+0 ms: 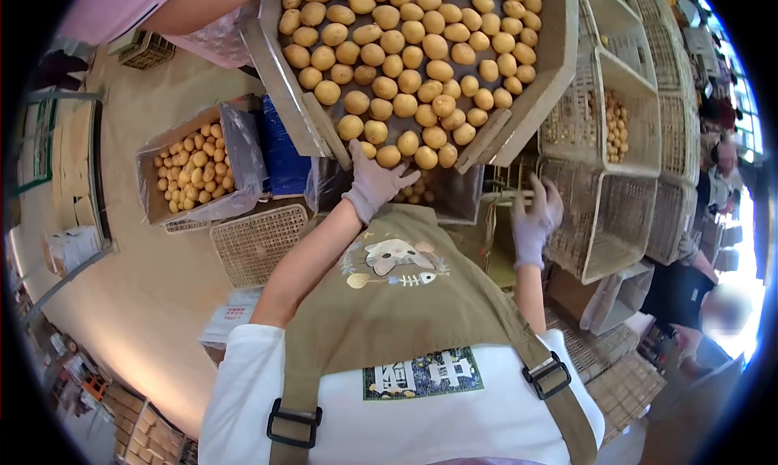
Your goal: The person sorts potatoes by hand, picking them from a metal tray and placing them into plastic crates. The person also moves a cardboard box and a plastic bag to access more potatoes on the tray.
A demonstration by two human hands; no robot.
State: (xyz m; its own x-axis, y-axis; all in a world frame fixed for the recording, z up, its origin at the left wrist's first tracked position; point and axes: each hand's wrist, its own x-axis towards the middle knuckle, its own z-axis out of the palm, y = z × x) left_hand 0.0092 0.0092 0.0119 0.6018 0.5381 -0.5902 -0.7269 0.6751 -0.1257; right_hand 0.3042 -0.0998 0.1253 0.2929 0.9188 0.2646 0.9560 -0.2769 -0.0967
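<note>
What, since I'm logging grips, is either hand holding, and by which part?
Nothing is visibly held: the left hand is spread against or just beside the produce at the end of the tray; the right hand is open.

Dozens of potato-like rounds (404, 104), one chute (545, 104), one apron (389, 319), two black buckles (293, 421), the wearer's two gloved hands (376, 183)

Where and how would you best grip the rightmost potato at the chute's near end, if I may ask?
I'd come from the near side and above, thumb against the front of the potato, fingers over its rounded top. It sits by the open end of the chute, while other potatoes crowd its left and far sides.
</note>
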